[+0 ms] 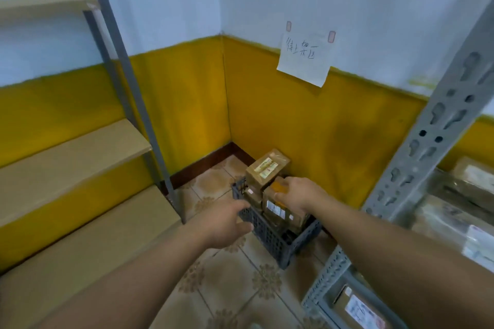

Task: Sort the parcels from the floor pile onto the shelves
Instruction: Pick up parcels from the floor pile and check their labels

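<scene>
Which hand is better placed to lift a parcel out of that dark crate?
Right. The right hand curls its fingers over the top of a parcel in the crate; the left hand is only at the crate's rim.

Brightly and evenly lit, with only soft shadow, darkest as a dull patch on the yellow wall [344, 136]. Soft and smeared throughout, most blurred at the parcel [286, 215] in the right hand [299, 192]. Bowed by the wide lens, most plainly along the slanting shelf upright [438, 125] at right.
</scene>
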Tool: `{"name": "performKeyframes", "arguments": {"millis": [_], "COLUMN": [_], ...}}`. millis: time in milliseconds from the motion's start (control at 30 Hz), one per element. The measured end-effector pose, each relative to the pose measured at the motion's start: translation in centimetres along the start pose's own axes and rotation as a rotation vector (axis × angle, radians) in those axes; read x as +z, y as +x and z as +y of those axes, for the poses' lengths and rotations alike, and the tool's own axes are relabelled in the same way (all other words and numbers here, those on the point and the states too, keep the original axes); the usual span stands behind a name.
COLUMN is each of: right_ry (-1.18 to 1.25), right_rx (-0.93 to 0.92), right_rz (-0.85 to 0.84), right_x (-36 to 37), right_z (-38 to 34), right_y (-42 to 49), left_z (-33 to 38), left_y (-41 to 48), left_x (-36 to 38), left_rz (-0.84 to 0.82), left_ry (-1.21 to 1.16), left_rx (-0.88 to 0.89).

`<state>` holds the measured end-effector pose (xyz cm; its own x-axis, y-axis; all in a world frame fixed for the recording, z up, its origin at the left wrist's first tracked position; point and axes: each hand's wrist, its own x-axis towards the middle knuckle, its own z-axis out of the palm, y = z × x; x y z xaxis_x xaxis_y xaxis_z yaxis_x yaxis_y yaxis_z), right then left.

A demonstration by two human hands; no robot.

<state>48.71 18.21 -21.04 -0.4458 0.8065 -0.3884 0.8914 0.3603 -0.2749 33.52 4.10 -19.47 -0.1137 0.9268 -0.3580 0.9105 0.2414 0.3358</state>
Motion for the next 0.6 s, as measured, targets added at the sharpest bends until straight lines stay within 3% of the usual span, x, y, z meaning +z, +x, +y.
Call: {"name": "performKeyframes", "arguments": {"millis": [267, 433, 600], "right_ry": [0.001, 0.091, 0.205], "right_rx": [0.182, 0.333, 0.544], "right_rz": [-0.006, -0.036, 0.031], "right_x": [-1.2, -0.4, 2.3], "right_z": [0.2, 2.4, 4.8], "right_y": [12.4, 17.9, 24.8], "left_z": [-5.4, -7.7, -10.1], "left_y": [14.9, 24.5, 35.2], "left_x": [-3.8, -5.6, -5.9], "left_rz": [-0.107, -0.263, -0.298], "left_ry": [0.109, 0.083, 0.279], "left_rx": [0.04, 0.137, 0.313]}}
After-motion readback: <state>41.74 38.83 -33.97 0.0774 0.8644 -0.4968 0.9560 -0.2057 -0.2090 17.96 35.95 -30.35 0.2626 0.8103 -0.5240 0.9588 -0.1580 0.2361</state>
